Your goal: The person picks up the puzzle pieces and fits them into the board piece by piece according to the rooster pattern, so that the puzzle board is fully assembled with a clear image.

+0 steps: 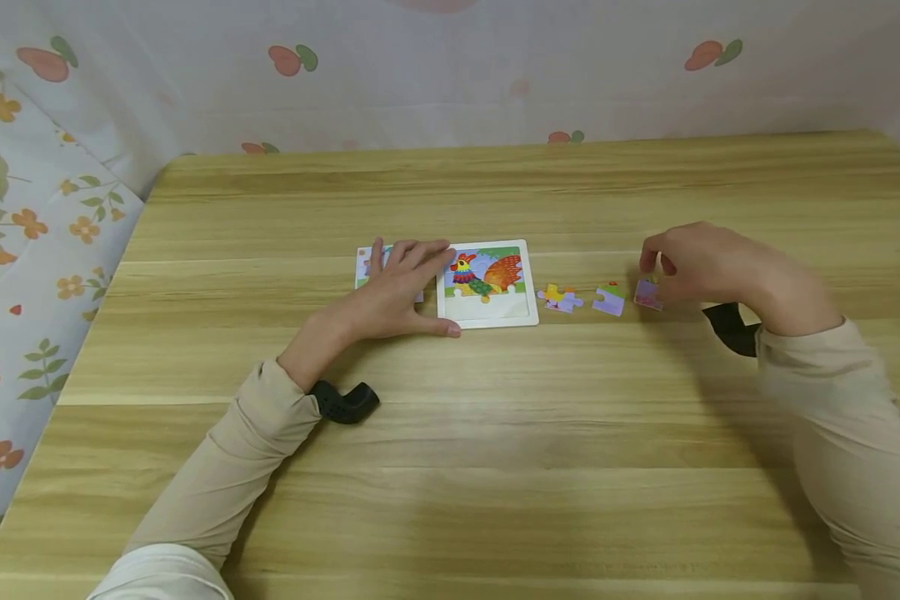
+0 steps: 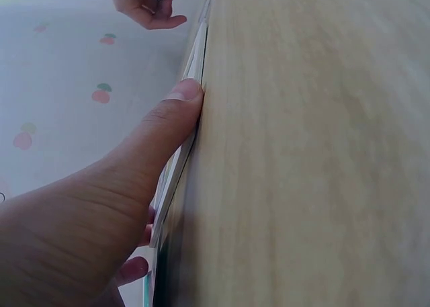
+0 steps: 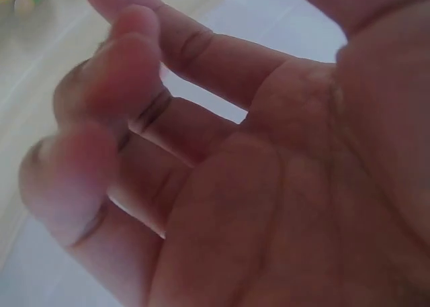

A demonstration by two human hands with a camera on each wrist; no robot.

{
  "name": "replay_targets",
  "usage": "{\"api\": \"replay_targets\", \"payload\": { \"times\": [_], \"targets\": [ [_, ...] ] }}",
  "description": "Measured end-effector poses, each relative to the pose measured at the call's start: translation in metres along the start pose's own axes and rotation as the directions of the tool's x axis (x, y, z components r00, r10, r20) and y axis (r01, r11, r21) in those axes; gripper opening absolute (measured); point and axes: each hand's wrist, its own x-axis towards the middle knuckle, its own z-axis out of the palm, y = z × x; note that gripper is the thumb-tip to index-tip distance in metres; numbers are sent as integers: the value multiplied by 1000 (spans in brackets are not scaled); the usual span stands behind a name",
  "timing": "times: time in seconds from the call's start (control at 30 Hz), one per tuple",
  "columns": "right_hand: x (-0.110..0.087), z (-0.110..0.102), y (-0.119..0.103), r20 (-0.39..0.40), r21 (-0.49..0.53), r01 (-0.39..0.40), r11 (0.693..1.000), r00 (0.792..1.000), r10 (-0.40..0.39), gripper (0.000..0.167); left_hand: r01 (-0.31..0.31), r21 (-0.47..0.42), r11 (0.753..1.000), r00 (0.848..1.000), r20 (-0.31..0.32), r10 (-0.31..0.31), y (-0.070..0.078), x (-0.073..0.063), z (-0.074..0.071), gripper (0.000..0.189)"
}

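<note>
My left hand (image 1: 390,300) lies spread over the left side of a white-rimmed puzzle tray (image 1: 532,287), its thumb (image 2: 185,95) against the near edge. Inside the tray, the upper part of a rooster picture (image 1: 487,271) is assembled, above a pale bare strip. Partly under the same hand is a picture card (image 1: 362,265). My right hand (image 1: 708,262) hovers with loosely bent fingers over a purple puzzle piece (image 1: 648,294). In the right wrist view its fingers (image 3: 134,78) curl with nothing visible between them.
Between tray and right hand lie a yellow-and-purple puzzle piece (image 1: 560,298) and a green-and-purple puzzle piece (image 1: 610,298). The wooden table (image 1: 495,467) backs onto a fruit-print curtain (image 1: 420,92). A flower-print cloth (image 1: 37,275) hangs at the left.
</note>
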Motion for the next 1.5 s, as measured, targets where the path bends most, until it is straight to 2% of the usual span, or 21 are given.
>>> {"api": "replay_targets", "payload": {
  "times": [0.17,0.3,0.43,0.6,0.7,0.93,1.17,1.33,1.5],
  "targets": [
    [-4,-5,13,1,18,-51,999,999,51,29,-2,10,1000,1000,-8,2,0,0,1,99],
    [0,-4,17,5,9,-48,999,999,48,27,1,16,1000,1000,-8,-1,0,0,1,99],
    [3,0,16,22,-14,-46,999,999,46,27,1,21,1000,1000,-6,0,1,0,0,99],
    [3,3,12,55,-10,-120,993,991,120,35,2,27,1000,1000,-4,-2,1,1,1,99],
    [4,5,7,52,-11,-145,989,988,145,33,3,30,1000,1000,-3,-3,1,1,1,99],
    [9,6,2,28,-24,-119,993,992,119,26,5,26,1000,1000,-2,-5,1,0,0,98],
    [6,3,6,22,-30,-161,987,987,162,28,0,23,1000,1000,-6,0,1,1,0,99],
    [5,-3,-4,-87,-50,-58,997,995,53,31,-3,33,999,1000,-23,4,1,2,1,99],
    [5,-6,-26,-158,-44,61,997,985,-68,27,-7,11,1000,999,-36,8,2,3,1,96]
  ]
}}
